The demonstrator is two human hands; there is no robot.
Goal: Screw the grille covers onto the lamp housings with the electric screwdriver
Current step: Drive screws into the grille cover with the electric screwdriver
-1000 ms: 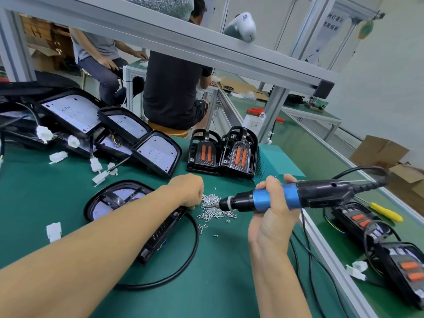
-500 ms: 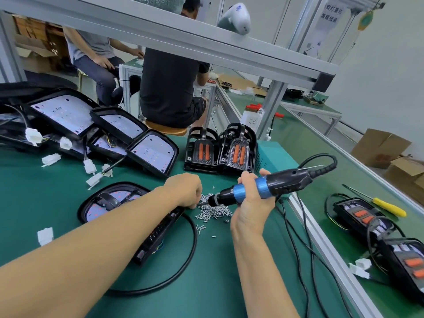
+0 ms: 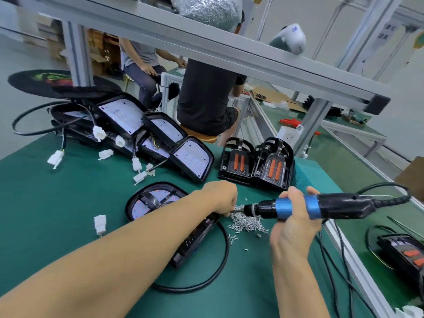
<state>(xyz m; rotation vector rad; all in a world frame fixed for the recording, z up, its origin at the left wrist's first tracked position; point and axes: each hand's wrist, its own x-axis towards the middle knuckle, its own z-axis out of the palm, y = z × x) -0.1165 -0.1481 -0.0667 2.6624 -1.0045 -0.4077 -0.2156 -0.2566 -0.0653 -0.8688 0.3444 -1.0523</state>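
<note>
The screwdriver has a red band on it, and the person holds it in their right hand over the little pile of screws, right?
Almost. The band on the screwdriver is blue, not red. The head view shows the rest as you said: the right hand holds it, with its tip over the pile of screws on the green table.

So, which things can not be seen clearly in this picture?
- Head view: left hand fingertips, hidden by its own knuckles; whether it pinches a screw is unclear.
- Screwdriver bit tip, hidden behind that hand.
- Lamp at right, cut off by the edge.
</note>
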